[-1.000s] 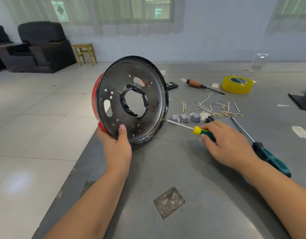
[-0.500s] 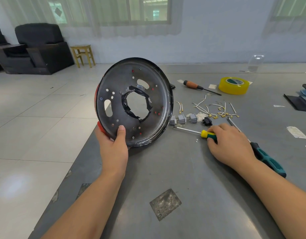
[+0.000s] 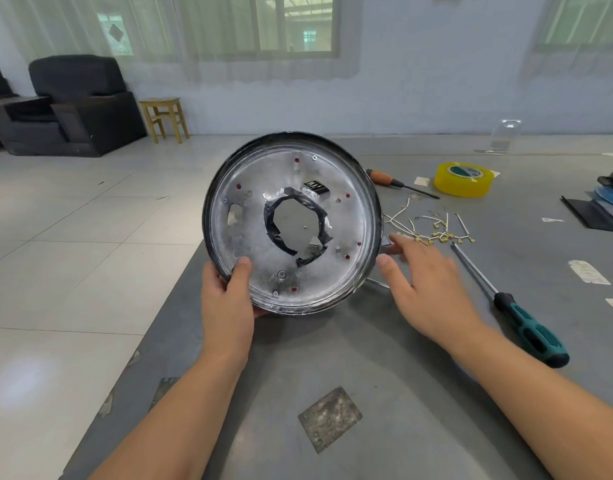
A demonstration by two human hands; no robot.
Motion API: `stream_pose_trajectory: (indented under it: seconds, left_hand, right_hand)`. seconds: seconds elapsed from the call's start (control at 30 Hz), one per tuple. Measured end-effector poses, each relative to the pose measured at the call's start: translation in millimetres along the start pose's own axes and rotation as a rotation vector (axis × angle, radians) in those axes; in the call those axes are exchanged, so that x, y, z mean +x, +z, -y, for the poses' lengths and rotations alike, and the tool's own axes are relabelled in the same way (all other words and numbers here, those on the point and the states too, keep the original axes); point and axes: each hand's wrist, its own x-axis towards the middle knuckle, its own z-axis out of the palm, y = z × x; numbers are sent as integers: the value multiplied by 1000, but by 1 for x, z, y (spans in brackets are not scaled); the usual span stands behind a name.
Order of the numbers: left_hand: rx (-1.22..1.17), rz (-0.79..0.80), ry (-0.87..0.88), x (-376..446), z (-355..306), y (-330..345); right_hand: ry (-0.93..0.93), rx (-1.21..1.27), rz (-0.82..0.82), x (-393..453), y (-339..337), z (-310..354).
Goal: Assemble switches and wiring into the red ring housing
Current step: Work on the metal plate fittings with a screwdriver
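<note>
Left hand (image 3: 229, 299) grips the ring housing (image 3: 291, 223) at its lower left rim, thumb on the metal face, fingers hidden behind; housing held upright, bottom edge at or just above the grey surface (image 3: 384, 393), can't tell if touching. Metal face toward camera, dark rim, small red dots, centre hole edged with torn black tape. Right hand (image 3: 426, 289) spread, fingers straight and relaxed, holding nothing, just beside the housing's right rim, fingertips near a small grey part partly hidden behind the rim. Loose wires with gold terminals (image 3: 433, 226) lie on the surface right of the housing. Green-handled screwdriver (image 3: 512, 306) right of the right hand, apart from it. Orange-handled screwdriver (image 3: 398, 183) and yellow tape roll (image 3: 462, 178) farther back.
</note>
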Motion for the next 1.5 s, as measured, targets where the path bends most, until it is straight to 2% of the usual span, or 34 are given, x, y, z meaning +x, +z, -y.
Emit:
stream_pose_trajectory:
  seconds: [0.2, 0.5, 0.7, 0.87, 0.97, 1.07, 1.23, 1.5]
  left_hand:
    - [-14, 43, -34, -2, 0, 3]
    - [-24, 54, -63, -5, -10, 3]
    - [-68, 93, -111, -9, -18, 5]
    - [-128, 114, -143, -15, -22, 12]
    - [-197, 151, -109, -21, -22, 19]
    - [-234, 217, -179, -31, -20, 29]
    - [-294, 329, -363, -42, -12, 37]
    - [-304, 269, -395, -39, -11, 32]
  right_hand:
    - [-45, -8, 75, 5, 1, -3]
    - [15, 230, -30, 17, -13, -8]
    - [74, 441, 53, 20, -13, 2]
    - [304, 680, 129, 22, -10, 8]
    - [435, 879, 108, 22, -7, 9]
    - [546, 1042, 104, 18, 0, 13]
    - [629, 1253, 115, 7, 12, 30]
    - [634, 1467, 241, -13, 21, 47]
